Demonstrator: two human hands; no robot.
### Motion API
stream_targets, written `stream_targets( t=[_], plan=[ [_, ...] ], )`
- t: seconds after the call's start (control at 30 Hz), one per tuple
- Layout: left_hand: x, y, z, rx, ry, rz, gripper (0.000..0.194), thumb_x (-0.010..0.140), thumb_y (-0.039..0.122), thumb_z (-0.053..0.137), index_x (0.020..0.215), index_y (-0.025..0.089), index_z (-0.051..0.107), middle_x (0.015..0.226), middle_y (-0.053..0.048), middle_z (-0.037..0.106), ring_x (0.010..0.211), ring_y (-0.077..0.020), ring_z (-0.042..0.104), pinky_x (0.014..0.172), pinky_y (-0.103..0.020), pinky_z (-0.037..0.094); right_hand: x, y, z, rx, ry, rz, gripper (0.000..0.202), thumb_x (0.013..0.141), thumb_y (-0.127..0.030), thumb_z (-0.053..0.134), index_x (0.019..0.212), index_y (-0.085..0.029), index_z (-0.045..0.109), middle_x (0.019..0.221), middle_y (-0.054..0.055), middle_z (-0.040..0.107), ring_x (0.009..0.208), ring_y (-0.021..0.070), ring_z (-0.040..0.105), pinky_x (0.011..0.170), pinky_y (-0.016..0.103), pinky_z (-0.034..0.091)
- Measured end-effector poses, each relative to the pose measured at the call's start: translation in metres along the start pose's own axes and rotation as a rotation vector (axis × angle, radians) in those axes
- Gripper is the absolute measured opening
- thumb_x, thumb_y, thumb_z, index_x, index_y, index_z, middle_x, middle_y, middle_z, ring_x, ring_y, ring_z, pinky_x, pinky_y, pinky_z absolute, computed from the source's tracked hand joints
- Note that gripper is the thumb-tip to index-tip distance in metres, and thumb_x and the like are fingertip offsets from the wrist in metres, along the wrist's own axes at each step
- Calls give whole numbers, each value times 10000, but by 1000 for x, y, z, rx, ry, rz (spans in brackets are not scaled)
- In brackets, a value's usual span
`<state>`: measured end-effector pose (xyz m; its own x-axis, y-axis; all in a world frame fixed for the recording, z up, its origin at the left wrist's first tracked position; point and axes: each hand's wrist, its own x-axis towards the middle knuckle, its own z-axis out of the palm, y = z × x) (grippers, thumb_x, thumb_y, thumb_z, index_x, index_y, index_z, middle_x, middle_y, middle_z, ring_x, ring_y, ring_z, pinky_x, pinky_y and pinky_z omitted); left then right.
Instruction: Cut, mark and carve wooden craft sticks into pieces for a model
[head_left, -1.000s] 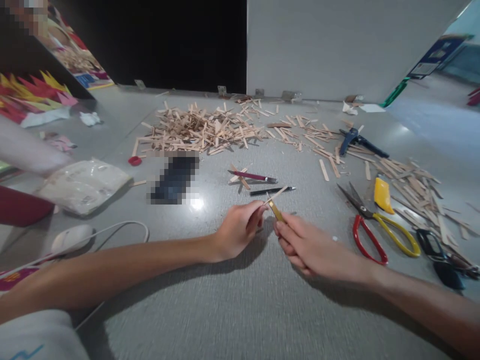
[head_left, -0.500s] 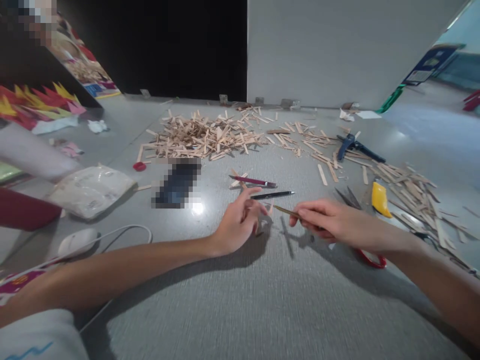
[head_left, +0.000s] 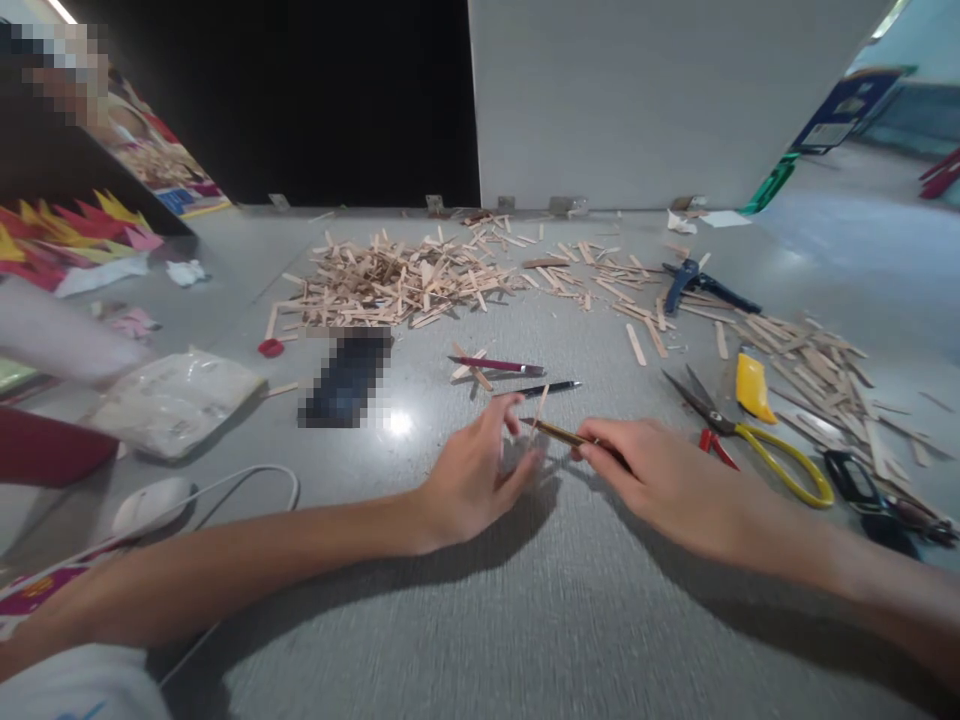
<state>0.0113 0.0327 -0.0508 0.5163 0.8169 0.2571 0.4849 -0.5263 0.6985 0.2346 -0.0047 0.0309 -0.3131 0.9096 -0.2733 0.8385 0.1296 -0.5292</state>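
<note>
The right hand [head_left: 645, 475] is wrapped around a slim gold craft knife [head_left: 562, 434], as it appears to be, its tip towards nine o'clock, probably gripped along the handle to keep that tip steerable. It crosses a thin wooden stick [head_left: 544, 400] between the hands. The left hand [head_left: 476, 475] is half curled, thumb and forefinger apart, likely to steady the stick; whether it grips it I cannot tell. A black pen [head_left: 561, 386] lies on the bench at twelve o'clock, scissors [head_left: 722, 422] at three, seemingly kept within reach.
</note>
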Motion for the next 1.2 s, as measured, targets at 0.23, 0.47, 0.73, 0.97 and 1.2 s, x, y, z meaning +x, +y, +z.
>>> stream_targets(
  t=[0.23,0.47,0.73,0.97,1.2],
  plan=[
    [6,-3,-8,266,-20,449,416,1016,333,626,1409,225,541,1511,-181,608,1401,-363,553,1129,-521,463,-9,6,-1,-26,-53,-46,314,1081,-343,444,871,-237,652,820,73,722,777,240,643,680,349,335],
    [4,-6,6,243,-118,336,265,923,321,599,1164,210,611,1216,-123,743,1229,-317,656,1160,-504,420,-2,12,1,0,-146,-19,334,1075,-329,449,792,-230,598,791,81,713,754,244,631,677,355,331],
    [2,-9,12,186,-209,289,462,946,425,606,1348,201,569,1260,-132,767,1540,-384,477,1274,-585,335,2,28,1,101,-240,-41,339,1054,-355,427,753,-239,533,757,55,681,725,225,606,656,335,367],
    [3,-5,11,145,-284,270,441,925,423,633,1297,191,594,1422,-166,719,1568,-387,441,1265,-594,350,0,30,0,139,-307,-3,332,1029,-383,441,740,-236,514,723,49,639,671,210,554,614,327,356],
    [2,-4,12,135,-298,275,466,901,423,665,1287,169,612,1422,-182,716,1561,-393,450,1286,-596,319,-4,30,-3,224,-269,-1,344,996,-429,570,708,-242,586,660,24,589,625,200,524,597,314,372]
  ],
)
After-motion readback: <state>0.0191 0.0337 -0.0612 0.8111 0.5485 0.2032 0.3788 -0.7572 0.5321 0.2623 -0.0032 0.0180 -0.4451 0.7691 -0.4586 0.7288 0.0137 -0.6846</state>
